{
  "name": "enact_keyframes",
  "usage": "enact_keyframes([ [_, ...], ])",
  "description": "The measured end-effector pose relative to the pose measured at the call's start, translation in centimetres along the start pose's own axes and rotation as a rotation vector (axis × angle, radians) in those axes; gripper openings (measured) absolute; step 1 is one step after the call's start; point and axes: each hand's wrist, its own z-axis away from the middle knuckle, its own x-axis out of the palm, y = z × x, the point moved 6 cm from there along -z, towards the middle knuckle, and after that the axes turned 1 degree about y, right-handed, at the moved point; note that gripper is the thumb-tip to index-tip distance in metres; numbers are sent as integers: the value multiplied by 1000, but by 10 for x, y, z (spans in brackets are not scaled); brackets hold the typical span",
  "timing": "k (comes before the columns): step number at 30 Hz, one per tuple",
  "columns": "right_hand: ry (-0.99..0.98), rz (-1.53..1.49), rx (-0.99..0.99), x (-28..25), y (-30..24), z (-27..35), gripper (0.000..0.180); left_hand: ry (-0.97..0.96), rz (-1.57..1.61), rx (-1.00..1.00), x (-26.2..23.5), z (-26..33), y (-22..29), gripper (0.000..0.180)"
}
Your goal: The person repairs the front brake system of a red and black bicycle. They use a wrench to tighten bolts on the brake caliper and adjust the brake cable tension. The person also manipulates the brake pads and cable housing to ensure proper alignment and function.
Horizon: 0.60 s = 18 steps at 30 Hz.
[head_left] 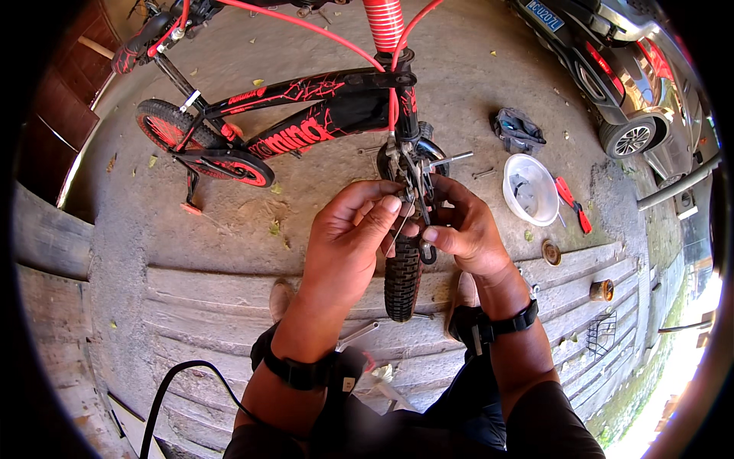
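A small black and red bicycle stands ahead of me, its knobby front tire pointing toward me. Both hands are at the metal front brake caliper above that tire. My left hand is closed, thumb and fingers pinching at the caliper's left side; a thin brake cable end slants down beside the thumb. My right hand is closed round the caliper's right side, its thumb by the lower arm. The exact contact under the fingertips is partly hidden. Red cable housing runs down to the caliper.
To the right are a white plastic tub, red-handled pliers, a dark tool bag, a round tin and a wire rack. A parked car stands far right. Ridged concrete steps lie under my feet.
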Motion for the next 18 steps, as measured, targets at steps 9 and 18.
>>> enact_keyframes([
  [9, -25, 23, 52, 3, 1, 1, 84, 0, -136, 59, 0, -1, 3, 16],
  [18, -6, -4, 58, 6, -3, 3, 83, -23, -190, 123, 1, -2, 3, 15],
])
